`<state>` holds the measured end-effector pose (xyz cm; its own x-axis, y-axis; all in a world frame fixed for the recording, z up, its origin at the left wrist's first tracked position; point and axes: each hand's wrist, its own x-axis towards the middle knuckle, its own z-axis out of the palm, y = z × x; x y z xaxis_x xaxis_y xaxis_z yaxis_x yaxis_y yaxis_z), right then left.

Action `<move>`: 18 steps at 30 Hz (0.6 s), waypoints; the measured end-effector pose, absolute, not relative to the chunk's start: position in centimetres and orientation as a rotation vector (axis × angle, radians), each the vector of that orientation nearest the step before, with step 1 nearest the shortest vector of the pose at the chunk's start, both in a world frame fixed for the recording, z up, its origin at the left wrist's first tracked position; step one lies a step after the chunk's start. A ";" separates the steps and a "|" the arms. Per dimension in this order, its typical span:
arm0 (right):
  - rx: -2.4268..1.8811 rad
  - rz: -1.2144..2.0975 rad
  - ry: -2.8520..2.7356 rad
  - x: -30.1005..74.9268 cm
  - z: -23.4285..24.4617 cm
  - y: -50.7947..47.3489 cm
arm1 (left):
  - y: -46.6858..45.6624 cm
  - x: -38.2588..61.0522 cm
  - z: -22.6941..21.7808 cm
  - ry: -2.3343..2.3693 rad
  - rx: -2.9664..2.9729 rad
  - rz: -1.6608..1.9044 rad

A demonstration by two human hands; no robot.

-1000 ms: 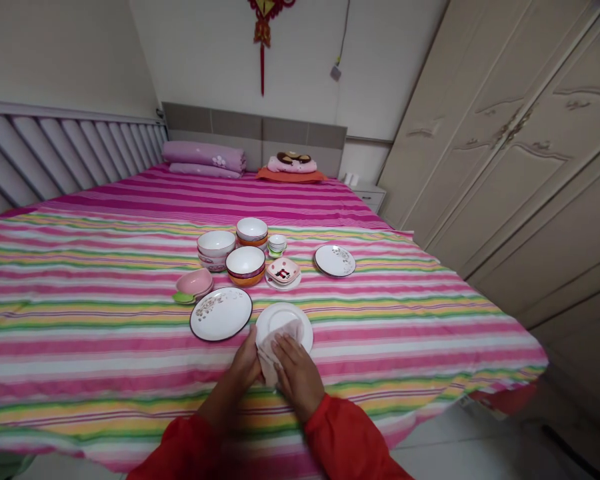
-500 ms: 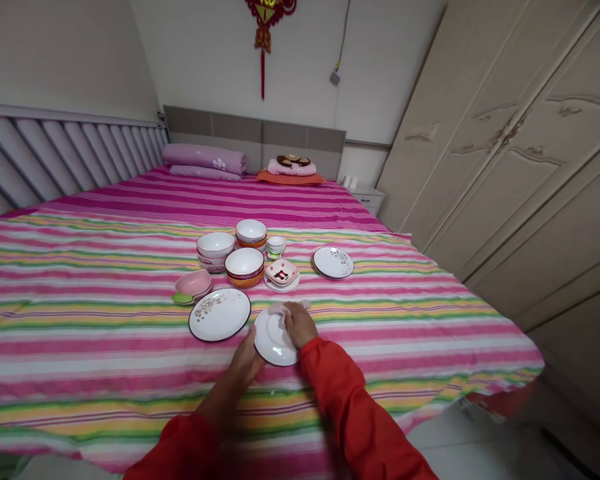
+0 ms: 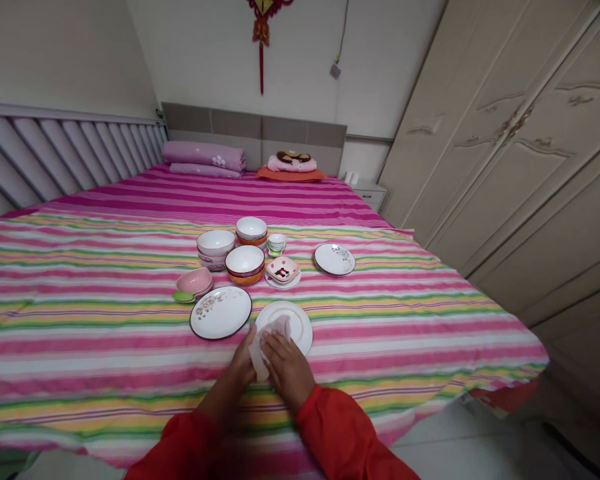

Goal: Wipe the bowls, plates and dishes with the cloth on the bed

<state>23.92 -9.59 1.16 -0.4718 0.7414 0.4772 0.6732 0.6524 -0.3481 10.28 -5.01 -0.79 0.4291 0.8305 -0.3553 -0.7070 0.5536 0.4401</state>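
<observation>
A white plate (image 3: 300,327), seen from its underside with a ring on it, is held just over the striped sheet. My left hand (image 3: 243,360) grips the plate by its left edge. My right hand (image 3: 287,367) presses a thin white cloth (image 3: 281,325) against the plate's lower left part, and one end of the cloth hangs past the rim. Left of the plate lies a dark-rimmed white plate (image 3: 221,312) with a floral print.
Stacked bowls (image 3: 245,261), pink dishes (image 3: 195,281), small cups (image 3: 277,243) and a square patterned dish (image 3: 283,269) stand beyond. Floral plates (image 3: 335,259) sit at the right. Folded bedding (image 3: 205,159) lies by the headboard; a wardrobe (image 3: 480,147) rises on the right.
My right hand has slid the cloth from the plate's upper right down to its lower left edge. The left hand still holds the plate.
</observation>
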 end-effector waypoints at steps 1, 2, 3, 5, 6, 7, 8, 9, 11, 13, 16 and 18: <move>-1.061 0.125 -2.272 24.7 0.5 -10.3 | -5.1 10.5 -0.3 0.603 0.232 0.935; -1.043 0.107 -2.254 25.6 -0.1 -10.8 | -5.2 10.7 0.2 0.632 0.224 0.927; -1.035 0.093 -2.222 26.3 -0.6 -11.3 | -5.3 11.0 0.8 0.654 0.219 0.952; -1.059 0.098 -2.122 27.7 -1.4 -11.7 | -5.4 11.4 1.8 0.648 0.224 1.036; -1.086 0.119 -2.067 28.2 -1.6 -11.7 | -5.5 11.6 2.2 0.629 0.231 1.067; -1.118 0.153 -2.016 28.6 -1.6 -11.4 | -5.5 11.8 2.4 0.616 0.237 1.077; -1.147 0.195 -1.971 28.9 -1.5 -11.0 | -5.5 11.9 2.6 0.612 0.242 1.078; -1.173 0.242 -1.931 29.1 -1.3 -10.3 | -5.4 12.0 2.7 0.623 0.246 1.084; -1.226 0.332 -1.860 29.3 -0.6 -8.4 | -5.4 12.0 2.6 0.679 0.238 1.121; -1.308 0.402 -1.807 29.0 0.4 -5.9 | -5.3 12.0 2.4 0.724 0.215 1.158; -1.456 0.431 -1.828 27.8 1.8 -2.7 | -5.2 12.0 2.4 0.712 0.193 1.177; -1.471 0.367 -1.901 26.4 2.6 -1.8 | -5.2 12.0 2.6 0.681 0.198 1.181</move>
<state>26.40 -1.77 2.55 -0.1151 0.9299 0.3493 0.7334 0.3167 -0.6015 12.03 -5.24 2.59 0.2091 0.8986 -0.3858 -0.7839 0.3899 0.4833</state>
